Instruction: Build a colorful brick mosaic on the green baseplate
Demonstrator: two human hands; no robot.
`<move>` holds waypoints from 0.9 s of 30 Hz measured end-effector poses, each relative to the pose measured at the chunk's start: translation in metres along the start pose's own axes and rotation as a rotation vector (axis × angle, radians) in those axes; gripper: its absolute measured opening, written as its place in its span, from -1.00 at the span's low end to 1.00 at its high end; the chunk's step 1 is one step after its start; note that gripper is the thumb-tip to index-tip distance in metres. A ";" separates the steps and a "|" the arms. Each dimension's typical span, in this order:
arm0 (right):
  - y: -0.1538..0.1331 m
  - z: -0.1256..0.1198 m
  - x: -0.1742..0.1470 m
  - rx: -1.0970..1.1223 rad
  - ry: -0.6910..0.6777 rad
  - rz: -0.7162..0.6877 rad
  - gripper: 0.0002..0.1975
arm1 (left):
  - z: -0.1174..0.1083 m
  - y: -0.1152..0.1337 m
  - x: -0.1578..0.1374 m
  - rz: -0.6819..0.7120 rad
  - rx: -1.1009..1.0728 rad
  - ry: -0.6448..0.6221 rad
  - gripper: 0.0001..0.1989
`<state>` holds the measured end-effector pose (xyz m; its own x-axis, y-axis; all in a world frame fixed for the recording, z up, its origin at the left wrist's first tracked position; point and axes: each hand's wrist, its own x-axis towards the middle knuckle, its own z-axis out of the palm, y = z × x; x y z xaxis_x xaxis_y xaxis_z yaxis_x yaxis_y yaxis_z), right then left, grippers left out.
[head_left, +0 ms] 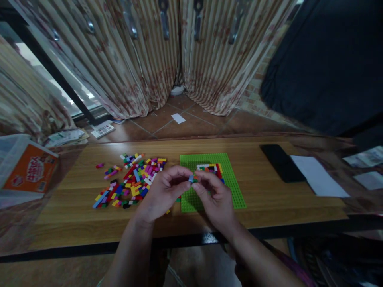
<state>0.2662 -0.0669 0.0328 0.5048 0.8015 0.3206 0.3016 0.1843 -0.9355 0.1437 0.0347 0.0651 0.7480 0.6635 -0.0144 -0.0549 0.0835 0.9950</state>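
My left hand (164,191) and my right hand (218,198) meet over a green studded baseplate (233,191). Between their fingertips is a light blue toy brick (190,179), pinched by the left thumb and finger. Against it sits a small green brick (195,180) in the right fingertips; whether the two are joined I cannot tell. Behind the right hand, a structure of white, yellow, red and blue bricks (220,169) stands on the baseplate, partly hidden. A loose pile of many-coloured bricks (136,187) spreads on the table to the left of my left hand.
The wooden table (74,223) bears a black flat object (281,162) and a white paper sheet (317,175) on the right. Beyond its left end stands a clear plastic bin (18,139) with an orange label. Striped curtains (143,67) hang behind the table.
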 end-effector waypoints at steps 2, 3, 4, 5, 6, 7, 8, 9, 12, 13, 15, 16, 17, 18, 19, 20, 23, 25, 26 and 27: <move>0.001 0.001 0.002 0.040 0.013 0.036 -0.81 | 0.001 -0.002 0.000 0.014 0.002 0.000 -0.84; 0.001 0.001 0.002 0.061 0.015 0.053 -0.82 | 0.002 -0.003 0.000 0.019 0.001 0.000 -0.83; 0.001 0.001 0.003 0.083 0.017 0.068 -0.83 | 0.002 -0.004 0.000 0.023 0.001 0.000 -0.82; 0.001 0.001 0.003 0.104 0.019 0.081 -0.83 | 0.003 -0.005 0.001 0.027 0.004 0.000 -0.81; 0.001 0.001 0.004 0.120 0.021 0.091 -0.83 | 0.003 -0.005 0.001 0.034 0.012 -0.003 -0.81; 0.001 0.001 0.004 0.130 0.028 0.098 -0.84 | 0.004 -0.005 0.001 0.044 0.028 0.000 -0.82; 0.000 0.001 0.005 0.133 0.035 0.103 -0.85 | 0.005 -0.005 0.000 0.057 0.053 0.008 -0.84; 0.000 0.001 0.005 0.135 0.042 0.104 -0.86 | 0.007 -0.004 0.000 0.072 0.082 0.022 -0.86; -0.004 0.002 0.007 0.152 0.045 0.109 -0.87 | 0.012 -0.002 -0.001 0.100 0.119 0.064 -0.92; -0.005 0.002 0.008 0.163 0.043 0.116 -0.87 | 0.014 -0.001 -0.002 0.098 0.102 0.070 -0.92; -0.007 0.003 0.009 0.190 0.043 0.138 -0.87 | 0.015 -0.001 -0.002 0.074 0.047 0.079 -0.91; -0.008 0.004 0.009 0.204 0.043 0.152 -0.86 | 0.015 -0.001 -0.003 0.061 0.022 0.083 -0.90; -0.008 0.004 0.010 0.218 0.043 0.165 -0.86 | 0.015 -0.001 -0.003 0.049 0.001 0.087 -0.88; -0.008 0.005 0.010 0.234 0.039 0.177 -0.86 | 0.015 -0.001 -0.003 0.039 -0.016 0.091 -0.87; -0.008 0.006 0.010 0.249 0.033 0.186 -0.86 | 0.014 -0.001 -0.004 0.031 -0.031 0.094 -0.86; -0.008 0.006 0.010 0.260 0.027 0.190 -0.86 | 0.014 -0.001 -0.004 0.024 -0.041 0.098 -0.86; -0.007 0.008 0.011 0.278 0.011 0.181 -0.88 | 0.012 -0.002 -0.004 0.013 -0.057 0.126 -0.86; -0.007 0.008 0.011 0.274 0.015 0.170 -0.88 | 0.012 -0.002 -0.004 0.018 -0.064 0.139 -0.86; -0.007 0.008 0.012 0.265 0.017 0.166 -0.88 | 0.012 -0.003 -0.004 0.021 -0.067 0.140 -0.86; -0.007 0.008 0.012 0.250 0.017 0.161 -0.87 | 0.011 -0.003 -0.004 0.025 -0.071 0.135 -0.87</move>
<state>0.2633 -0.0539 0.0421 0.5442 0.8225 0.1651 0.0085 0.1914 -0.9815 0.1486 0.0235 0.0632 0.6506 0.7594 -0.0076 -0.1226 0.1150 0.9858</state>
